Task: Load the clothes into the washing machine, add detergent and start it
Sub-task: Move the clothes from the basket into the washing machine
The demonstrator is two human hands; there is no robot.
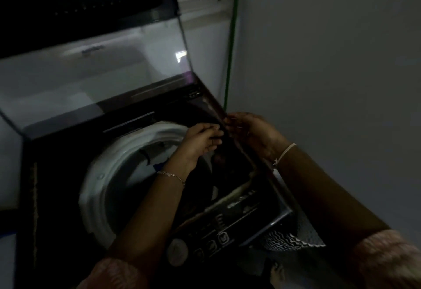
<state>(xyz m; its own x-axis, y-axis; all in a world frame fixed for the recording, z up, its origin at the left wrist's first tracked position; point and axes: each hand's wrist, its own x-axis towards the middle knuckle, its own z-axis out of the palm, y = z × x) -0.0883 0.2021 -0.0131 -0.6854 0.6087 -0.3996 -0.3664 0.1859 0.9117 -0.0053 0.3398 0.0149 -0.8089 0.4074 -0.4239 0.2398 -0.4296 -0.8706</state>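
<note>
Mid-load: lid (102, 79) up, left hand (200, 140) & right hand (252, 134) both pinching a dark garment (219, 153) over the drum (107, 175) (v. dim), detergent & start prob. not yet done.

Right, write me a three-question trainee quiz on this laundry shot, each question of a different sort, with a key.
1. True or false: the lid of the washing machine is raised.
2. What do the left hand and right hand hold between their fingers?
A) a dark garment
B) a detergent bottle
C) a white towel
3. Fill in: the thin pipe running down the wall behind the machine is ___ in colour.

Key: 1 true; 2 A; 3 green.
</note>
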